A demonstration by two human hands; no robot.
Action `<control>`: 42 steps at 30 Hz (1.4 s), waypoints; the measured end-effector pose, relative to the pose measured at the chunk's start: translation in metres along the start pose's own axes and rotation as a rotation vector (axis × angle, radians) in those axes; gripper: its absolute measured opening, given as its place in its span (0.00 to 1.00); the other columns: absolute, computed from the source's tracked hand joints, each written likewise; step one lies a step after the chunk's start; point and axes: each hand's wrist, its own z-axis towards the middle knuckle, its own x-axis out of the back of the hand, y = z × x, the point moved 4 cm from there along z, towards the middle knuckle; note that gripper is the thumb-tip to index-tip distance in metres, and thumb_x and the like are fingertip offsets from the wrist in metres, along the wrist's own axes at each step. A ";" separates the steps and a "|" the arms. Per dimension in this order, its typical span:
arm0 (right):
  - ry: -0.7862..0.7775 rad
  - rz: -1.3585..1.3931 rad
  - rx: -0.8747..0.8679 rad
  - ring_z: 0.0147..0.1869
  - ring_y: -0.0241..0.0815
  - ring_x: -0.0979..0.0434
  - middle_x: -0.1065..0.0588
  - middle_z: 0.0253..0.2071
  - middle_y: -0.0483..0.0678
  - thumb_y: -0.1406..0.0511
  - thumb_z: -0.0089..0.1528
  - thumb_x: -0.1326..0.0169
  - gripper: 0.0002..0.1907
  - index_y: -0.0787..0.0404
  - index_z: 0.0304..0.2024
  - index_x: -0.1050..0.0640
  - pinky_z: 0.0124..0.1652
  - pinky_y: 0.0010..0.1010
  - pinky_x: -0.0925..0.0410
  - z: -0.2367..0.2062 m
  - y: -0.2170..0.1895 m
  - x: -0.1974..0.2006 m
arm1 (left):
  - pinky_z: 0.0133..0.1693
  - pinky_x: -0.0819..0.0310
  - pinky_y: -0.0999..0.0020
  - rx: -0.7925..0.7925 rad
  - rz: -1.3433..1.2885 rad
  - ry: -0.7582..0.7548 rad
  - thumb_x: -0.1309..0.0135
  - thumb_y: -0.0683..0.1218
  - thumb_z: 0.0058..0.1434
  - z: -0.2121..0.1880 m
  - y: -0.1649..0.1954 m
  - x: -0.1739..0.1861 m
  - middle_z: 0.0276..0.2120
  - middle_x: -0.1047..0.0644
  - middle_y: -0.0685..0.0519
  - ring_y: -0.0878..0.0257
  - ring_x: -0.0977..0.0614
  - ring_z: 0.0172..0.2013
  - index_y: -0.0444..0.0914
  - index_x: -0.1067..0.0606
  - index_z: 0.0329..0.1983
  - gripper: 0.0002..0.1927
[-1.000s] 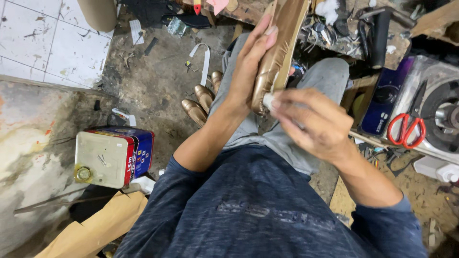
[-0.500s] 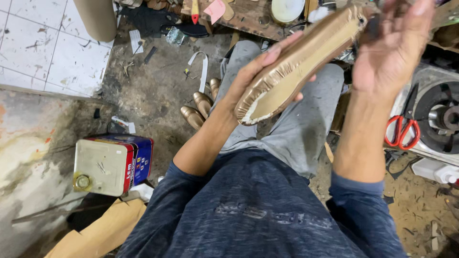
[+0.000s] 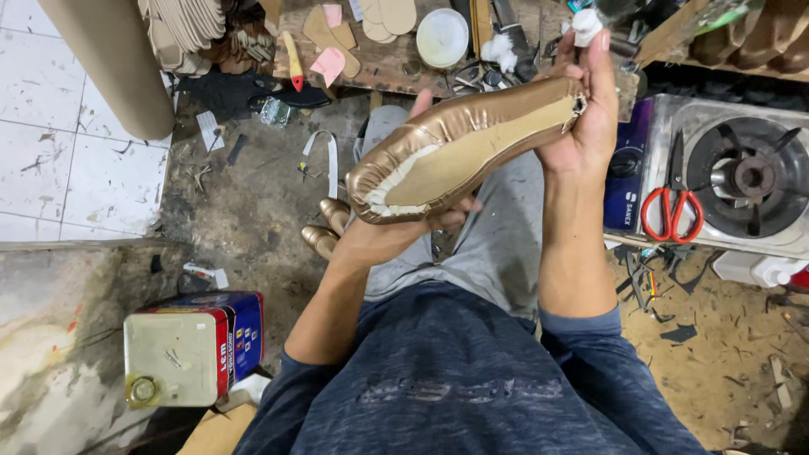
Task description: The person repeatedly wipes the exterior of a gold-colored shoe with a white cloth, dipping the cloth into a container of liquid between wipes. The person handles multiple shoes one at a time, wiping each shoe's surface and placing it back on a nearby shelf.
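Both forearms are raised over the lap. The left hand [image 3: 383, 236] cups the toe end of the gold shoe [image 3: 459, 152] from beneath, fingers curled behind it and holding it. The right hand [image 3: 586, 118] stands upright, fingers wrapped round the heel end, a small white wad [image 3: 586, 25] pinched at the fingertips. Sole up, the shoe's long axis runs from lower left to upper right, bridging both palms.

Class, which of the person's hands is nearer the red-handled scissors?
Right. The right hand grips the shoe's heel end just left of the scissors; the left hand supports the toe, farther away.
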 end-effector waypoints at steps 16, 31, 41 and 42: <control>-0.288 -0.872 0.517 0.50 0.42 0.20 0.22 0.50 0.55 0.73 0.72 0.40 0.11 0.68 0.57 0.23 0.49 0.31 0.26 -0.080 0.001 -0.092 | 0.72 0.33 0.58 -0.412 0.459 0.223 0.21 0.40 0.53 -0.001 0.002 0.008 0.70 0.35 0.41 0.51 0.32 0.71 0.46 0.43 0.75 0.53; -0.621 -1.535 0.551 0.48 0.41 0.18 0.22 0.49 0.58 0.78 0.64 0.34 0.10 0.72 0.46 0.20 0.46 0.24 0.24 -0.133 0.029 -0.173 | 0.72 0.39 0.58 -0.499 0.489 0.143 0.26 0.34 0.60 -0.002 -0.024 0.015 0.73 0.36 0.45 0.51 0.34 0.73 0.48 0.41 0.72 0.45; -0.758 -1.690 0.593 0.46 0.45 0.18 0.21 0.45 0.60 0.78 0.59 0.34 0.10 0.73 0.42 0.19 0.44 0.27 0.25 -0.132 0.027 -0.184 | 0.74 0.34 0.62 -0.389 0.541 0.101 0.25 0.36 0.59 -0.006 -0.018 0.018 0.72 0.36 0.48 0.55 0.33 0.73 0.48 0.40 0.73 0.47; -0.753 -1.677 0.600 0.47 0.44 0.18 0.21 0.46 0.59 0.78 0.61 0.34 0.10 0.73 0.44 0.19 0.45 0.26 0.25 -0.133 0.027 -0.184 | 0.74 0.33 0.62 -0.385 0.563 0.098 0.25 0.36 0.59 -0.006 -0.018 0.018 0.72 0.36 0.47 0.55 0.33 0.73 0.48 0.41 0.73 0.47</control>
